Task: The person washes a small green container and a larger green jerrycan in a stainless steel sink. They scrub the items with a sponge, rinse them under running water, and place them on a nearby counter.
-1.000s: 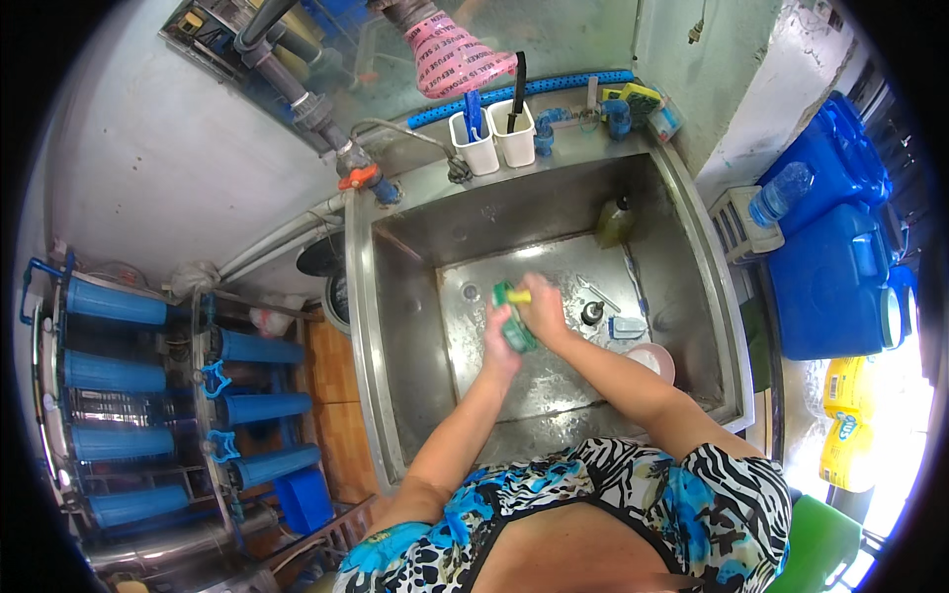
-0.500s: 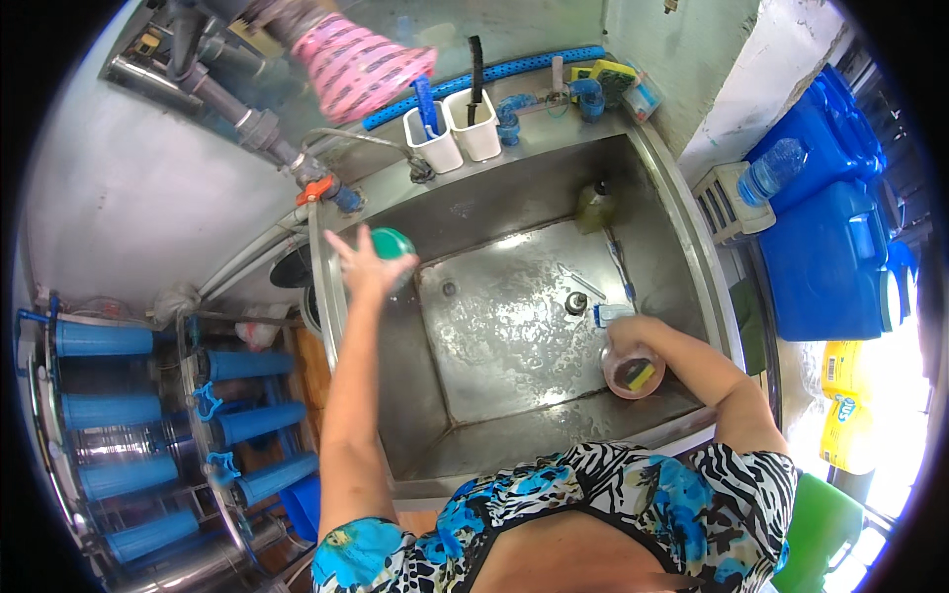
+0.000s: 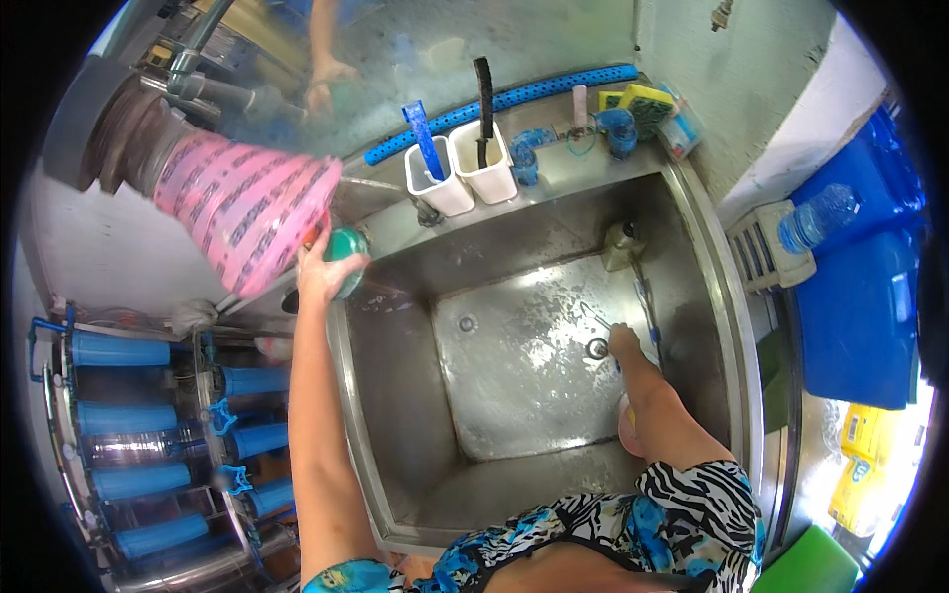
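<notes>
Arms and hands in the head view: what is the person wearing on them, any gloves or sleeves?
Both forearms are bare, with no gloves, watch or rings visible on the left hand or the right hand. Short sleeves of a black-and-white zebra-striped top with blue flower patches end at the upper arms.

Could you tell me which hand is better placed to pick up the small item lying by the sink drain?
The right hand: its fingertips are already down on the sink floor beside the drain. The left hand is raised at the sink's left rim, holding a green round object.
</notes>
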{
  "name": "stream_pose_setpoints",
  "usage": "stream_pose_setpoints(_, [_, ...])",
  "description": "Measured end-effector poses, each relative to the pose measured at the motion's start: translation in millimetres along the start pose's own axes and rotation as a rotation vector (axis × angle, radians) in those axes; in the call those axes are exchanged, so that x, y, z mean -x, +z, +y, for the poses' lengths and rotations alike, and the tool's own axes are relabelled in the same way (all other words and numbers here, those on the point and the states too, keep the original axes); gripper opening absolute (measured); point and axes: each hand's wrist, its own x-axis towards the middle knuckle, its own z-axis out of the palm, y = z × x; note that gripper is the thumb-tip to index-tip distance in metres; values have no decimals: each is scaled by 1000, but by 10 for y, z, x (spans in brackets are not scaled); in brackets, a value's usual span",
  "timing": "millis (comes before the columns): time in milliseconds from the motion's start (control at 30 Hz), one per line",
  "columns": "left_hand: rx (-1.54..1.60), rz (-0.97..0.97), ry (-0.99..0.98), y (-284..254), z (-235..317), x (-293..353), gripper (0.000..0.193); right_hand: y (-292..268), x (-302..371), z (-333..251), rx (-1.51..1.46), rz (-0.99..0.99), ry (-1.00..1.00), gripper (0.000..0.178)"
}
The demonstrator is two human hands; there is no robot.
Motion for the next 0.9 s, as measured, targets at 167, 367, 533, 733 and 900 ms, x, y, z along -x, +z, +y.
stream_pose_setpoints(167, [1222,-624,-196,201,-143,121,44,183,-205,0,68,84,-53,20])
stream_pose_setpoints(367, [1907,-1152,-497,1378,481,1379,83,191,-253,5,95,20,10,19])
stream_pose_setpoints(533, [2137,-1380,-482,1769,887,1928,102,139,-73,161,44,-85,52,22])
stream_pose_setpoints(733, [2063,-779,-616,1850,1042,1869,53,-142,89,160,-196,89,45,16])
stream_pose_setpoints(900, [1780,-684,-416,1755,959,1875,40,-870,353,-185,-214,184,-137,15])
